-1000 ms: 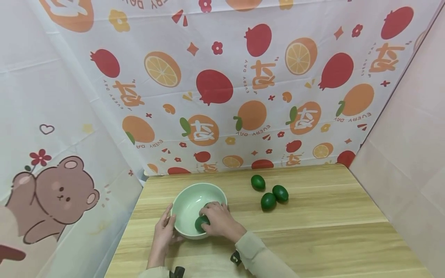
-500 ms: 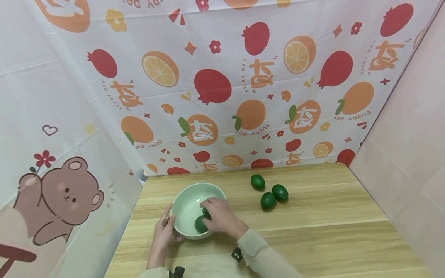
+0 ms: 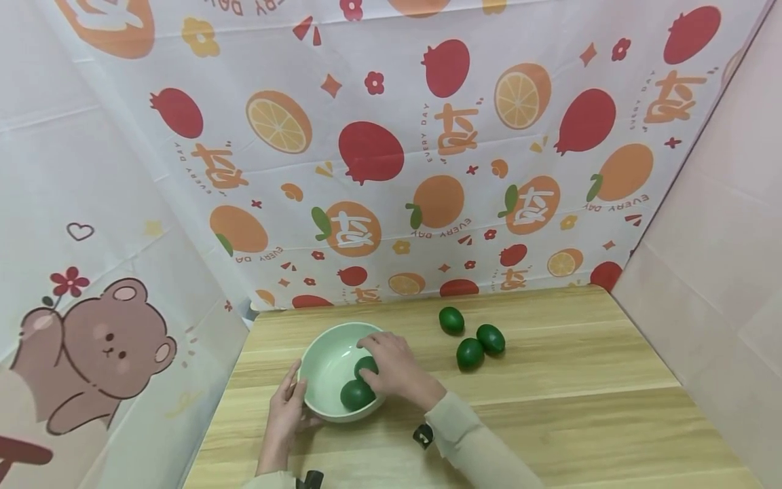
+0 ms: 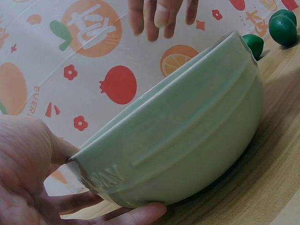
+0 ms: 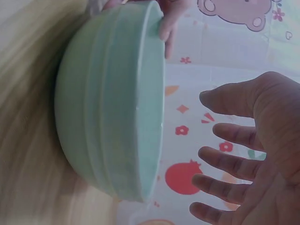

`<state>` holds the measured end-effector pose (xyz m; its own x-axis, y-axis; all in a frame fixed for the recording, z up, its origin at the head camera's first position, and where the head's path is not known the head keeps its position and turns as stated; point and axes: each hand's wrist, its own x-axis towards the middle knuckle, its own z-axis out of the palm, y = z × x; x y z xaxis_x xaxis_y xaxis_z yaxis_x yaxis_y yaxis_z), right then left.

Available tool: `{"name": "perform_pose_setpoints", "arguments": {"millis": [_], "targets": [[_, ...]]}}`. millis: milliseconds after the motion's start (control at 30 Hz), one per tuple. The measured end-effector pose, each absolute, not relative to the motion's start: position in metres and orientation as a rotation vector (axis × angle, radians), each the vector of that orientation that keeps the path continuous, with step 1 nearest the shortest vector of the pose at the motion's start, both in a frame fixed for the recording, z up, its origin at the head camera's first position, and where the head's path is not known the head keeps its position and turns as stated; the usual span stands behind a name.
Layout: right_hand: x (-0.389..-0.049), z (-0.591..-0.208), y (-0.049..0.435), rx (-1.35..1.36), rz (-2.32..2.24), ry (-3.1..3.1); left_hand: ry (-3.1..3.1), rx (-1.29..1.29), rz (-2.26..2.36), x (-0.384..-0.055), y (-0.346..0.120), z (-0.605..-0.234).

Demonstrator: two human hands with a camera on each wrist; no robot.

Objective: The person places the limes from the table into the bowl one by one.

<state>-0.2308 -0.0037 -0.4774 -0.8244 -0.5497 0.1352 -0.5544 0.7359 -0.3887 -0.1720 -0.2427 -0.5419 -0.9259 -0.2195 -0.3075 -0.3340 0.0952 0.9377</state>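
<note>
A pale green bowl [image 3: 325,367] with ridged outer walls stands on the wooden table. My left hand [image 3: 287,405] grips its left side, thumb at the rim and fingers against the lower wall, as the left wrist view shows. Inside the bowl lie two dark green limes, a front lime [image 3: 357,395] and a rear lime [image 3: 365,368] partly covered by my right hand [image 3: 400,368]. That hand hovers over the bowl's right rim. In the right wrist view its fingers [image 5: 229,161] are spread and hold nothing.
Right of the bowl, three more limes lie on the table [image 3: 550,421]: a back lime [image 3: 451,320], a right lime [image 3: 491,339] and a front lime [image 3: 470,354]. A fruit-print cloth [image 3: 373,149] hangs behind the table's far edge.
My right hand has let go of a lime in the bowl and risen up and to the right, its fingers opening. My left hand stays on the bowl.
</note>
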Motion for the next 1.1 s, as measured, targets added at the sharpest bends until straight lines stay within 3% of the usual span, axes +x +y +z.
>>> {"name": "perform_pose_setpoints", "arguments": {"millis": [1100], "targets": [[-0.264, -0.449, 0.078, 0.722, 0.730, -2.796, 2.238, -0.568, 1.975, -0.172, -0.246, -0.541]]}}
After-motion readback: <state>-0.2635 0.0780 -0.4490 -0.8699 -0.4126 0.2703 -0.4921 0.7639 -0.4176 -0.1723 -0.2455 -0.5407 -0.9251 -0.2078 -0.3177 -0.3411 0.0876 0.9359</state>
